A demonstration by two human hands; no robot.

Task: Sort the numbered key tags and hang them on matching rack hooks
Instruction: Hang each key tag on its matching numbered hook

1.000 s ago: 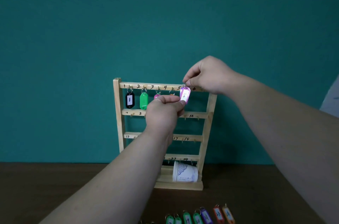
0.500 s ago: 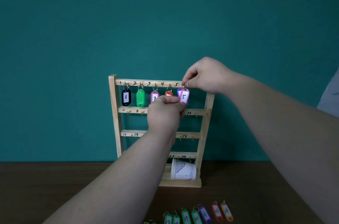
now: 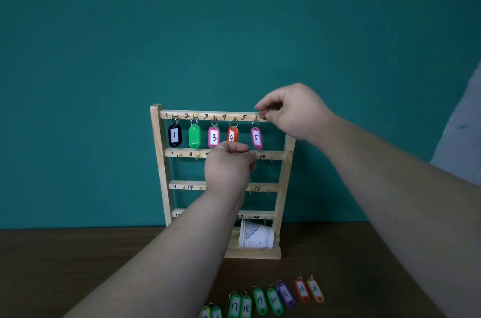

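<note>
Nearest, along the bottom edge, a row of loose key tags (image 3: pixel 260 300) lies on the dark wooden table (image 3: pixel 78 265), green ones marked 17 to 20, then a purple, a red and an orange one. Both bare forearms reach up and forward over them.

The left hand (image 3: pixel 229 166) hangs in front of the wooden rack's (image 3: pixel 158 161) second rail, knuckles toward the camera, its fingers curled into a loose fist with the thumb on top and nothing seen in it. The right hand (image 3: pixel 296 112) is higher, at the right end of the top rail, with thumb and forefinger drawn close at the mark 6. Whether they pinch anything cannot be told.

Between the hands the pink tag 5 (image 3: pixel 256 138) hangs by its ring from the fifth hook, touched by neither. Half a second ago both hands held it, the left at its lower end, the right at its ring.

To its left hang tags 4, 3, a green one and 1. A paper cup (image 3: pixel 256 237) lies on its side on the rack's base.
</note>
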